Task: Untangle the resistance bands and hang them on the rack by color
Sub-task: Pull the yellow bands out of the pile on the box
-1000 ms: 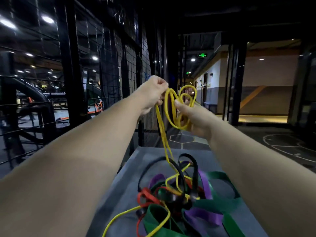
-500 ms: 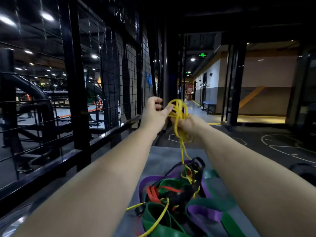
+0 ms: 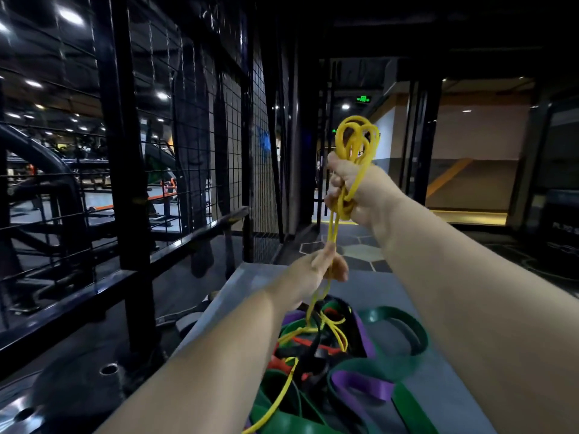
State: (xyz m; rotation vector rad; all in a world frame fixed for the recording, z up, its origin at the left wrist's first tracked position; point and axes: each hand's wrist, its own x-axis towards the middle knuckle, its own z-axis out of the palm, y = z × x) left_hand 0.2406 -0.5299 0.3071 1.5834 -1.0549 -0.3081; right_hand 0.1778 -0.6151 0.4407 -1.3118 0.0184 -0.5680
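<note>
My right hand [image 3: 351,186] is raised and grips a bunch of coiled loops of a thin yellow band [image 3: 355,136]. From it two yellow strands run straight down to my left hand [image 3: 326,266], which pinches them lower, just above the pile. Below, the yellow band disappears into a tangled pile of bands [image 3: 326,349] on a grey platform [image 3: 448,399]: wide green [image 3: 404,321], purple [image 3: 363,383], red and black ones are knotted together.
A black wire-mesh rack wall [image 3: 188,151] with thick posts stands at the left, with a low black rail beneath it. A black weight plate [image 3: 78,383] lies on the floor at the lower left. A corridor opens straight ahead.
My right hand rose with the yellow coils. My left hand let go of the top and dropped down, now pinching the strands just above the pile.
</note>
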